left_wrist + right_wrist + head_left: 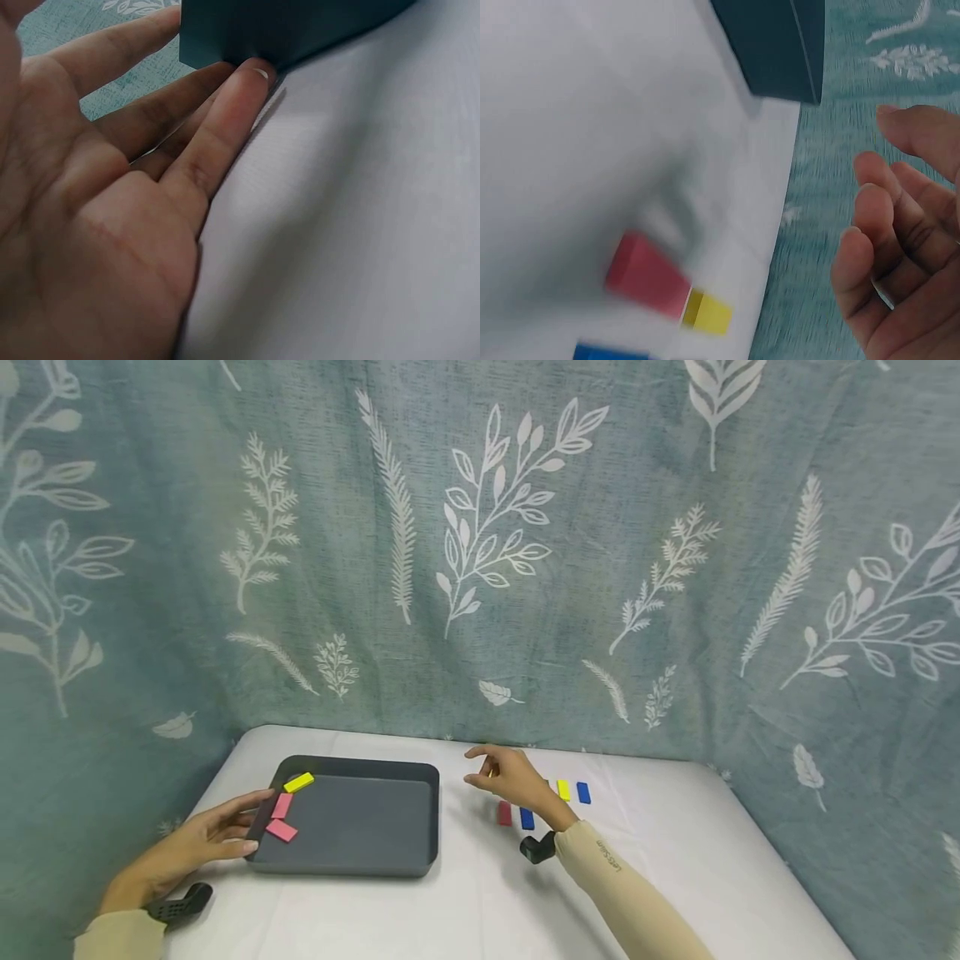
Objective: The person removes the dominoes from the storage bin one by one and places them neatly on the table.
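A dark grey tray lies on the white table and holds a yellow block and two pink blocks at its left end. My left hand lies flat beside the tray, its straight fingers touching the tray's outer wall. My right hand hovers open and empty above the table, right of the tray. Just beneath and behind it lie a red block, a blue block, a yellow block and another blue block.
A leaf-patterned teal curtain hangs close behind and around the table. The right wrist view shows the red block, a yellow block and the tray's corner near the table's back edge.
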### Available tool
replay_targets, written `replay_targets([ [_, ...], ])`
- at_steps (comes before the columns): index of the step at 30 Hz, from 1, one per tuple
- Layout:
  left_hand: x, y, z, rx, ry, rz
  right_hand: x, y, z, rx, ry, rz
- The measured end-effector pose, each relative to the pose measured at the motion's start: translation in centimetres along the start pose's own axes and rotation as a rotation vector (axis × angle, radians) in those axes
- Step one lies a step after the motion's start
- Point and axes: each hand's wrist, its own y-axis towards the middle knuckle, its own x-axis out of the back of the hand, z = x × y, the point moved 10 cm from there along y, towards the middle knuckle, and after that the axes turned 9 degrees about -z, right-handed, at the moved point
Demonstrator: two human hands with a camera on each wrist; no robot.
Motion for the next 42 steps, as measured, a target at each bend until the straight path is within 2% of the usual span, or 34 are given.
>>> replay_targets([
  [8, 0.0, 0.0, -0.1, -0.003, -0.008, -0.01, -2.6, 1.9, 3.3, 0.066, 0.008, 0.03],
  [20, 0.2, 0.2, 0.1, 0.006, -0.011, -0.017, -7.7, 4.6, 7.5, 0.125, 0.019, 0.093],
  [27, 0.5, 0.2, 0.1, 0.005, -0.002, -0.036, -9.9, 6.1, 10.0, 0.167, 0.009, 0.095],
  [36, 0.9, 0.2, -0.1, 0.0, 0.018, -0.039, -13.9, 7.1, 12.3, 0.174, -0.014, 0.157],
  [42, 0.7, 0.4, 0.0, 0.01, -0.003, -0.025, -16.4, 7.4, 13.0, 0.149, -0.033, 0.205],
])
